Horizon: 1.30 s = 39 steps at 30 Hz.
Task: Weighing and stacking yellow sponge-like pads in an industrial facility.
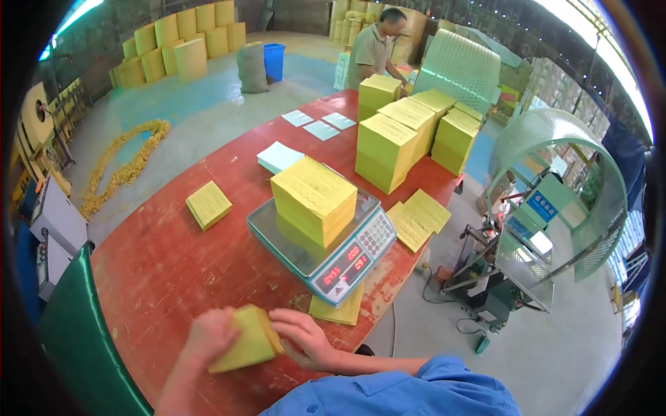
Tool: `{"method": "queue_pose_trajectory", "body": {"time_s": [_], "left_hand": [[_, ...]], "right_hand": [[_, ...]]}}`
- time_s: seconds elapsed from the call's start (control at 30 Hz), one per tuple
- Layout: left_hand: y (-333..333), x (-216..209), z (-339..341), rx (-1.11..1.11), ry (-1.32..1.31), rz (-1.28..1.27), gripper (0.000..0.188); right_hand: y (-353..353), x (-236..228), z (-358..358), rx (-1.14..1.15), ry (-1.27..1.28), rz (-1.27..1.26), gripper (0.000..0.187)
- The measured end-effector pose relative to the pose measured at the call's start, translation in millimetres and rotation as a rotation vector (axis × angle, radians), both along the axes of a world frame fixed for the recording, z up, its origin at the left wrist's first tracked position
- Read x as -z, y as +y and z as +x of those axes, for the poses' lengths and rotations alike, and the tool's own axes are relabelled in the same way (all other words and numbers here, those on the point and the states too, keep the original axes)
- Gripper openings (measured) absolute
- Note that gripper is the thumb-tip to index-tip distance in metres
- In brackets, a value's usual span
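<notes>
A stack of yellow paper sheets (244,347) is between my two hands at the near edge of the red table. My left hand (209,334), a little blurred, is closed on its left side. My right hand (305,336) grips the right side, with fingers over the top corner. Beyond them stands a digital scale (277,251) with a lit red display, bearing a tall block of yellow paper (316,197). Part of a flat yellow stack (338,305) shows from under the scale's near edge.
The red table (159,243) also bears a small yellow stack (209,205), white sheets (280,158), loose yellow stacks (419,219) and tall yellow blocks (387,149). A person (374,48) stands at its far end. A machine with a curved perforated guard (555,139) stands to the right.
</notes>
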<state>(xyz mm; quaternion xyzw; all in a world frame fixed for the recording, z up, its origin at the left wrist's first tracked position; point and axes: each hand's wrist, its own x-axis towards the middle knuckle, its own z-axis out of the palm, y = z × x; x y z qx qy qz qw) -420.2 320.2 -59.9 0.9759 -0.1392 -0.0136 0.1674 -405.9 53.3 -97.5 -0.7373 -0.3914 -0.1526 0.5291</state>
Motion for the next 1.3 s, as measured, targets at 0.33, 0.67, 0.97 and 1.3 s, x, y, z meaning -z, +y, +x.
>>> {"method": "queue_pose_trajectory", "body": {"time_s": [0.33, 0.67, 0.97, 1.3], "left_hand": [[-159, -2, -144, -0.862, -0.37, -0.292, 0.073], [-309, 52, -201, -1.261, -0.465, -1.993, 0.063], [-323, 44, -206, -1.279, -0.37, -2.014, 0.056], [-312, 83, -226, -1.106, -0.382, -2.092, 0.067]], "right_hand": [[-22, 15, 42, -0.67, 0.588, -0.362, 0.051], [-61, 19, 2, -0.806, 0.436, -0.396, 0.05], [-93, 19, -20, -0.838, 0.456, -0.41, 0.053], [-98, 24, -37, -0.749, 0.586, -0.371, 0.056]]}}
